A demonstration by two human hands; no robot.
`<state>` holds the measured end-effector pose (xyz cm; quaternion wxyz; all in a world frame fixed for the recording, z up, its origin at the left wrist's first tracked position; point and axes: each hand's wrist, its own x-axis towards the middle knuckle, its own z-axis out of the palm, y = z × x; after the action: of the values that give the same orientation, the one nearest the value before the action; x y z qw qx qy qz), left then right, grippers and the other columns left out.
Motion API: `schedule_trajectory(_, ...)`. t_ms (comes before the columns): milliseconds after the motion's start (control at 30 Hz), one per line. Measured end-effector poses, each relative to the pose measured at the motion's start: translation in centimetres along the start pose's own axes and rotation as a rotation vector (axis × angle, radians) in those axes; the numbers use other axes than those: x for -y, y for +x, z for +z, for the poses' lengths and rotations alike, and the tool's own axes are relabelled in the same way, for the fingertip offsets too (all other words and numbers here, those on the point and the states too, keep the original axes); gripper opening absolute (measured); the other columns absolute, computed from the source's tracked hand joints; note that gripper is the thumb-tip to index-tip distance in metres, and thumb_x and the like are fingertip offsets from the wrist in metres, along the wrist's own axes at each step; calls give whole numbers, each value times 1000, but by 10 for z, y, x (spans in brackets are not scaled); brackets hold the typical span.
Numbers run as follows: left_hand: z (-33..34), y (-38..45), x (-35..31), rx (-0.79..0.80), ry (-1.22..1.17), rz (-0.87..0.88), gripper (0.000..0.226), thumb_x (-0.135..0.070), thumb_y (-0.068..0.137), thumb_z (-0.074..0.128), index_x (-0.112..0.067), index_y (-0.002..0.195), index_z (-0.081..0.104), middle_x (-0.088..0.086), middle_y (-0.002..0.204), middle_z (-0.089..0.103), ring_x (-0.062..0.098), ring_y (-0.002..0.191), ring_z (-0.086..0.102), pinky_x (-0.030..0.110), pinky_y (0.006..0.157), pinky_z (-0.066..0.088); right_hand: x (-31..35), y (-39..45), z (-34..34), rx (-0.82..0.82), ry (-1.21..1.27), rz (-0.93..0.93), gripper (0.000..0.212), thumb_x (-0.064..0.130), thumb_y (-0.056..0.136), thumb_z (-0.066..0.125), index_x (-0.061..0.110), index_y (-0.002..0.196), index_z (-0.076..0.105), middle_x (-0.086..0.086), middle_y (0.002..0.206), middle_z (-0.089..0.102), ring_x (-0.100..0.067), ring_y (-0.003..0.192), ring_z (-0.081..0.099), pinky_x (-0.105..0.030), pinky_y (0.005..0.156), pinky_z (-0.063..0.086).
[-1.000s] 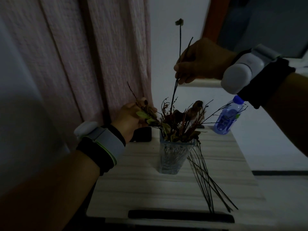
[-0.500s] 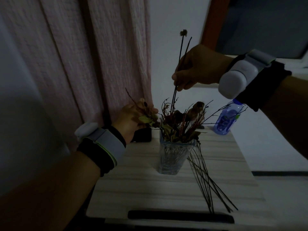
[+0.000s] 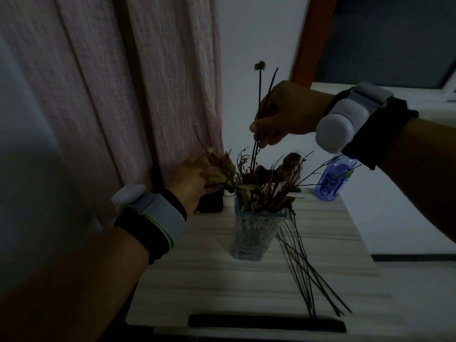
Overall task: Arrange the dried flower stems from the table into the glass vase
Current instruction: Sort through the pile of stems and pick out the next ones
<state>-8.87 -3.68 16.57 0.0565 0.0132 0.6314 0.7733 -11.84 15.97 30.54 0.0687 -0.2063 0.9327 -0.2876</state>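
Note:
A square glass vase [image 3: 255,234] stands mid-table, filled with dried flowers and leaves [image 3: 266,183]. My right hand [image 3: 283,114] is above it and pinches two thin dark stems [image 3: 259,95], one tipped with a small dried head; their lower ends reach down into the bunch. My left hand [image 3: 197,181] is at the vase's left and holds dried leaves at the edge of the bunch. Several bare stems [image 3: 303,265] lie on the table to the right of the vase.
The pale wooden table [image 3: 197,272] has a dark strip [image 3: 266,325] along its near edge. A blue plastic bottle [image 3: 333,180] stands at the back right, a dark object [image 3: 209,203] behind my left hand. A pink curtain [image 3: 123,82] hangs at the left.
My right hand has come down with the two stems, pushing their lower ends deeper into the bunch. My left hand stays on the leaves at the vase's left.

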Motion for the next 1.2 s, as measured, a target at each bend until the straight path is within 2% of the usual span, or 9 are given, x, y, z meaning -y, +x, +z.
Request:
schedule_trajectory(67,-2,3,2,-11,8,-11,27,0,96,40,-4,109,64,2,73,71,18,68,68,23,56,51,-1,1,1,5,11,8,30,24,89,67,-3,100,69,-8,84,77,-14,77,75,-26,67,61)
schedule_trajectory(200,-2,5,5,-14,27,1,28,1,97,39,-6,105,65,1,73,72,15,67,69,26,59,53,-2,3,2,6,20,15,29,24,89,68,-3,99,70,-8,84,77,-15,76,75,-26,66,61)
schedule_trajectory(400,1,0,3,53,17,27,45,9,90,41,-17,66,70,0,67,71,14,62,68,25,58,54,-3,4,1,9,16,28,32,27,89,68,-4,97,70,-7,81,77,-16,77,75,-30,69,62)
schedule_trajectory(567,1,2,4,15,24,21,26,5,94,42,-4,91,66,3,73,73,17,68,70,25,58,54,-6,6,1,-2,25,41,30,27,89,68,-3,91,70,-7,77,76,-19,76,75,-31,68,62)
schedule_trajectory(767,0,3,7,-4,-22,2,23,1,98,44,-8,95,65,3,76,72,18,70,69,25,59,57,-7,7,0,4,24,52,30,28,88,68,-2,89,70,-5,74,76,-20,75,75,-33,69,63)
schedule_trajectory(900,1,0,6,25,-26,6,27,9,90,44,-9,86,64,-2,68,72,14,66,69,25,59,56,-8,8,0,5,19,53,31,29,87,70,-2,88,70,-6,73,76,-20,74,75,-35,71,63)
schedule_trajectory(967,1,1,6,23,-28,6,27,4,95,43,-10,85,64,-3,68,72,15,68,69,27,61,56,-8,9,1,2,16,49,31,30,87,70,-2,88,70,-6,74,76,-20,74,75,-36,72,62)
schedule_trajectory(1100,-2,2,8,18,-43,4,22,2,97,43,-4,101,63,-1,76,74,14,72,71,25,59,56,-7,11,1,-6,11,47,33,30,87,70,-2,90,70,-8,79,76,-21,74,75,-37,72,62)
schedule_trajectory(1200,0,2,8,19,-41,3,23,2,97,43,-7,90,64,-1,73,73,14,70,70,25,58,56,-7,11,2,4,4,42,31,29,88,69,-1,90,70,-6,76,76,-19,74,75,-34,70,63)
